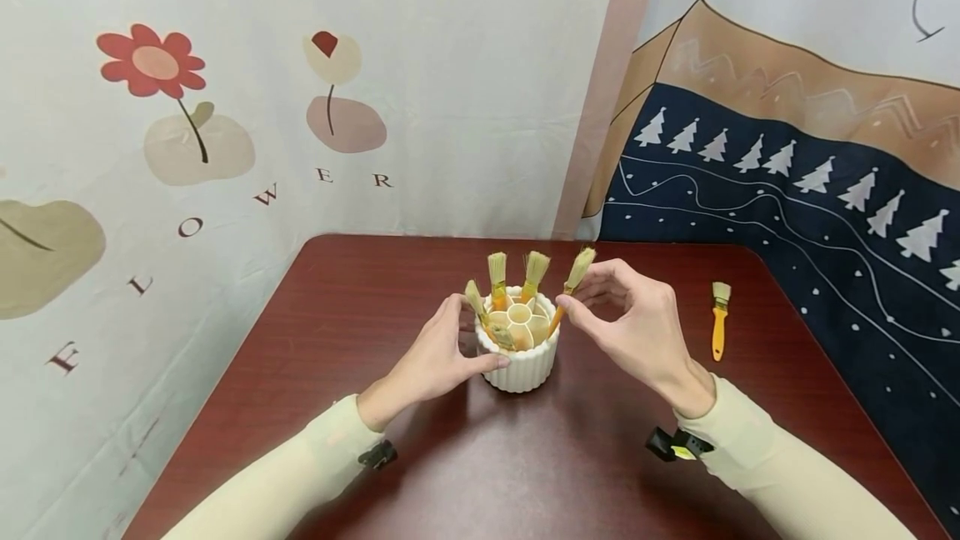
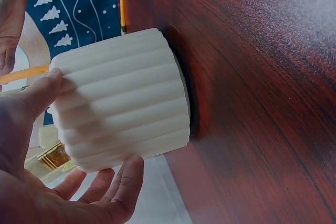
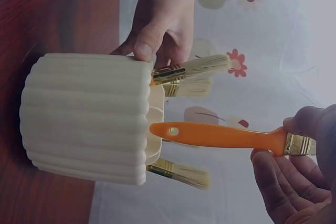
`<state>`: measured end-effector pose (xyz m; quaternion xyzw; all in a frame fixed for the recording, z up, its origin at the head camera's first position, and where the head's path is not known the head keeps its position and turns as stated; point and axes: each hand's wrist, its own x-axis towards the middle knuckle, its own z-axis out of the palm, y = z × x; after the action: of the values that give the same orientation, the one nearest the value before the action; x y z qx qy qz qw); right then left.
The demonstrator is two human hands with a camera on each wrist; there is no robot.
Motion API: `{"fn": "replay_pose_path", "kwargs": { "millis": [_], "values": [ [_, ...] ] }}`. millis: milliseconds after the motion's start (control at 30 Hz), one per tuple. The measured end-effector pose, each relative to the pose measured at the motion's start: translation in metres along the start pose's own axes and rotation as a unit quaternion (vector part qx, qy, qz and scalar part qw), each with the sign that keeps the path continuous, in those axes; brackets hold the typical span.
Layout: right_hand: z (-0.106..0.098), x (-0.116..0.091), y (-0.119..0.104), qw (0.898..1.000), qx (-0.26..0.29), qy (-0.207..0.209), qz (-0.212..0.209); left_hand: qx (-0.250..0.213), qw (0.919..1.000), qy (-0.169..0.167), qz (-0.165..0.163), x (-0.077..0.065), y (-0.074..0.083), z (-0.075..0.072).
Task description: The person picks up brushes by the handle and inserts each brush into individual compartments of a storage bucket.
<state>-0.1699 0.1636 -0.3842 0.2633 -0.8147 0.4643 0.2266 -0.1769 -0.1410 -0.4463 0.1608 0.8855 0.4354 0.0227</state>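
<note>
A white ribbed brush holder (image 1: 519, 372) with petal-shaped compartments stands upright on the table. My left hand (image 1: 435, 357) grips its left side, thumb at the near rim and fingers round the far side, as the left wrist view shows. My right hand (image 1: 637, 323) pinches a flat paintbrush (image 3: 220, 136) near its metal ferrule, bristles up. Its orange handle points down, the tip at the holder's right-hand opening. Several paintbrushes stand bristles up in other compartments, among them a back brush (image 1: 497, 272) and a brush beside it (image 1: 536, 272).
Another paintbrush (image 1: 719, 323) with a yellow-orange handle lies on the dark red wooden table (image 1: 360, 298), to the right of my right hand. Behind the table hang a pale flower-print cloth (image 1: 465, 107) and a dark blue cloth with white trees (image 1: 750, 198).
</note>
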Motion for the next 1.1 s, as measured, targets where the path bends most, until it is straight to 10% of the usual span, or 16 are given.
{"fn": "replay_pose_path", "kwargs": {
  "millis": [1100],
  "values": [
    [0.003, -0.013, 0.006, 0.999, 0.0, -0.027, -0.022, 0.011, 0.9999, 0.005, 0.007, 0.0, 0.001, 0.001]
  ]
}}
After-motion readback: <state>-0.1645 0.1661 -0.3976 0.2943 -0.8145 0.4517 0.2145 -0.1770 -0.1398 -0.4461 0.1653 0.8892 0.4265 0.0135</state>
